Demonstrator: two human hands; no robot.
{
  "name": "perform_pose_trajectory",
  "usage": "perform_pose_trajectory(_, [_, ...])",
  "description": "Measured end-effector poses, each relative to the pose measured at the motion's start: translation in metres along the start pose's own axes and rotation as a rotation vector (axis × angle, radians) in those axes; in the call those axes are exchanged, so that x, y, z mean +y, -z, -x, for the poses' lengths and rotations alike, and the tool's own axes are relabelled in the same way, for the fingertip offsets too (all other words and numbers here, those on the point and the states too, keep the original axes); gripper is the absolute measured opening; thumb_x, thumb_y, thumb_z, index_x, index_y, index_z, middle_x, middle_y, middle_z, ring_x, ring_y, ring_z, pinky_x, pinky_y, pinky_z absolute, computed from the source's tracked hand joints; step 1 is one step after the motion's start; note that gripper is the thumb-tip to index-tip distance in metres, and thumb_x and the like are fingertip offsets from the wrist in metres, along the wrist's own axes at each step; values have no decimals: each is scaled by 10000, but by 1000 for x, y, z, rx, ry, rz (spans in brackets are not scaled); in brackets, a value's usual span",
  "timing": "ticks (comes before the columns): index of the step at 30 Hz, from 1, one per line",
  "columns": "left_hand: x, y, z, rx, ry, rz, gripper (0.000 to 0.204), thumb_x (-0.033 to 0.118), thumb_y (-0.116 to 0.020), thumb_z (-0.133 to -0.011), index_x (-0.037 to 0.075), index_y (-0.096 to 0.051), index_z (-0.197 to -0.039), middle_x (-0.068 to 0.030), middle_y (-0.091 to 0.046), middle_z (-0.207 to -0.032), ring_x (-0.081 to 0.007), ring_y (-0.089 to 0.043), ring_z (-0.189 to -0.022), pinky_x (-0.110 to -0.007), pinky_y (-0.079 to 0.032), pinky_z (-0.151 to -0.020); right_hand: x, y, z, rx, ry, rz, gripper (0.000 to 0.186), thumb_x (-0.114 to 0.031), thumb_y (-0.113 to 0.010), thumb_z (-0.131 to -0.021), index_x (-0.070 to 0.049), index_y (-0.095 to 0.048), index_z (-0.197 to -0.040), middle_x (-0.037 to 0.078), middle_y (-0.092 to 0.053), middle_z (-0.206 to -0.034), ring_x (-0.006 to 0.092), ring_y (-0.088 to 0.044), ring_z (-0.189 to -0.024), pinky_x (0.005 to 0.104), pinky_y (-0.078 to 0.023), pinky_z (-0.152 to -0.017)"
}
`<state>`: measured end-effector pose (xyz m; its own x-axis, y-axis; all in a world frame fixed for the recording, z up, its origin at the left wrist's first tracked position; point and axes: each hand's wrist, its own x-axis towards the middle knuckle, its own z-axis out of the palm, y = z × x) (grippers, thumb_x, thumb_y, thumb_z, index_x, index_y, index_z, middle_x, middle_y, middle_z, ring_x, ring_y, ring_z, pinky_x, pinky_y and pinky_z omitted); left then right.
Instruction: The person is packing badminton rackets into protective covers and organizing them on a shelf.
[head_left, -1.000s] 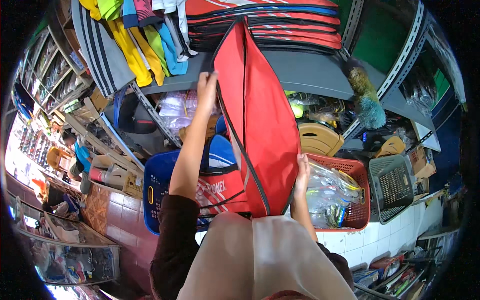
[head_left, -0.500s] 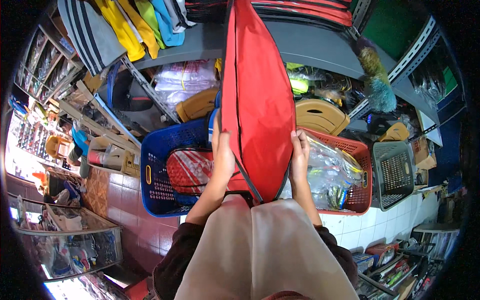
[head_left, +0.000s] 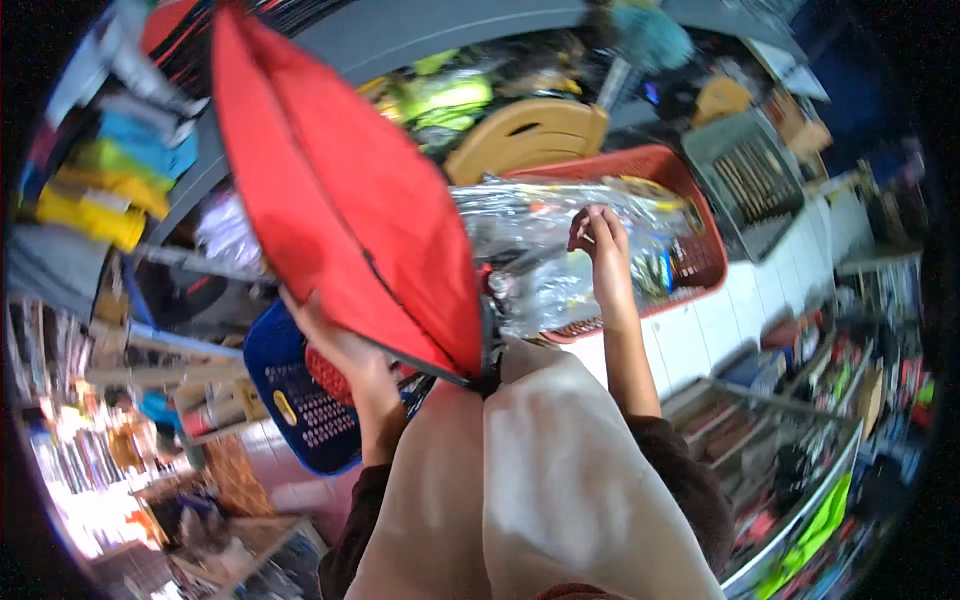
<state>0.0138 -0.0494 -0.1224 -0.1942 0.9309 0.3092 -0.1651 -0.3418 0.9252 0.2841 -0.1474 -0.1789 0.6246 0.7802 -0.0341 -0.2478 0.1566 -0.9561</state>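
A long red bag [head_left: 340, 200] with a black zipper and dark edging stands tilted to the left, its lower end at my pale-clad knees [head_left: 520, 430]. My left hand [head_left: 335, 335] is closed on the bag's lower left side, blurred by motion and partly behind it. Off the bag to the right, my right hand [head_left: 600, 240] hangs over plastic-wrapped items [head_left: 530, 265] in a red basket [head_left: 705, 230], fingers curled together; whether they pinch anything is too small to make out. A blue basket [head_left: 300, 400] holding a red item sits below my left hand.
A grey shelf [head_left: 420, 30] runs along the top, with bright clothing [head_left: 120, 190] at left. A tan plastic piece [head_left: 525, 135] stands behind the red basket, a grey basket [head_left: 740, 180] at right. A person in teal [head_left: 160, 410] is blurred at far left. Cluttered racks [head_left: 790, 440] line the right.
The view has swung round toward the right. The red bag has tilted to the left with my left hand, and my right hand has let go of its right edge and moved away.
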Motion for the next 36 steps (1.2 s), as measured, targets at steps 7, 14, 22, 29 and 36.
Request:
perform_pose_trajectory(7, [-28, 6, 25, 41, -88, -116, 505, 192, -420, -862, 16, -364, -1332, -151, -311, -1407, -293, -331, -1269, -424, -271, -1043, 32, 118, 10, 453, -102, -74, 201, -249, -487, -914, -74, -529, -825, -2, -512, -675, 99, -489, -586, 248, -424, -559])
perform_pose_trajectory(14, [5, -30, 12, 362, 339, 104, 538, 298, -393, -865, 9, -386, -1319, -172, -397, -1338, -309, -397, -1217, -434, -324, -1012, 72, 201, 5, 731, -291, -222, 187, -227, -427, -923, -92, -517, -830, -6, -522, -651, 95, -493, -557, 249, -451, -551])
perform_pose_trajectory(22, [-2, -60, 22, 273, 114, -175, 557, 307, -399, -872, 4, -354, -1337, -178, -364, -1364, -312, -369, -1244, -439, -311, -1020, 104, 228, -52, 601, -456, -497, 169, -228, -446, -903, -98, -527, -832, 20, -543, -713, 168, -524, -665, 310, -454, -648])
perform_pose_trajectory(29, [-8, -80, 27, 173, -99, -433, 578, 316, -406, -880, -2, -322, -1355, -183, -331, -1389, -315, -340, -1270, -445, -298, -1029, 154, 251, -93, 618, -576, -608, 159, -217, -454, -890, -67, -496, -922, 69, -551, -776, 226, -557, -730, 360, -481, -686])
perform_pose_trajectory(36, [-31, -106, 32, -185, -359, -778, 698, 206, -573, -841, 22, -217, -1412, -174, -211, -1465, -304, -213, -1350, -447, -197, -1081, 183, 247, -104, 653, -584, -562, 235, -195, -430, -895, -34, -446, -1065, 124, -568, -883, 263, -590, -773, 408, -520, -751])
